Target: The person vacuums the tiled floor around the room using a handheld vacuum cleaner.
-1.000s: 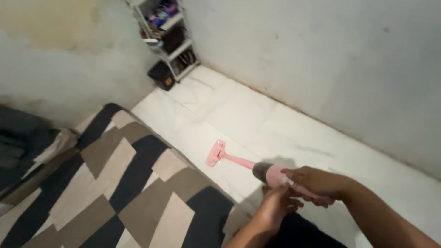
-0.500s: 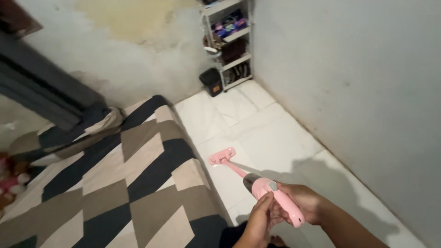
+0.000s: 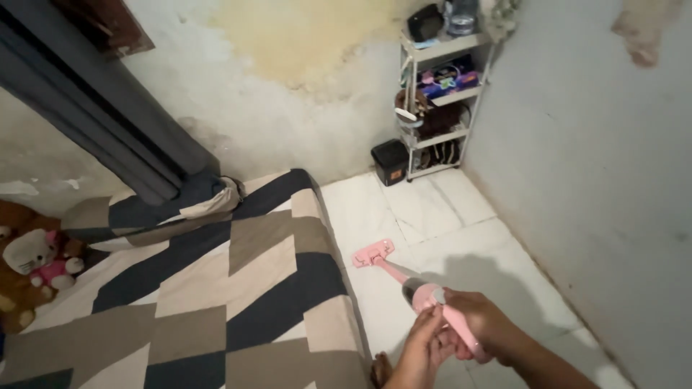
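View swung left vs before; right hand [image 3: 484, 328] grip closed on pink vacuum [image 3: 441, 308], left hand [image 3: 420, 347] grip prob. touching it.

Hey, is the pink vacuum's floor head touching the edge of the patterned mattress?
Apart. The head view shows a strip of white floor tile between the floor head and the mattress.

left hand [image 3: 425, 353]: bare, no ring or glove | right hand [image 3: 483, 328]: bare, no watch | forearms: uncovered, no sleeves in view | a bare toe shows below
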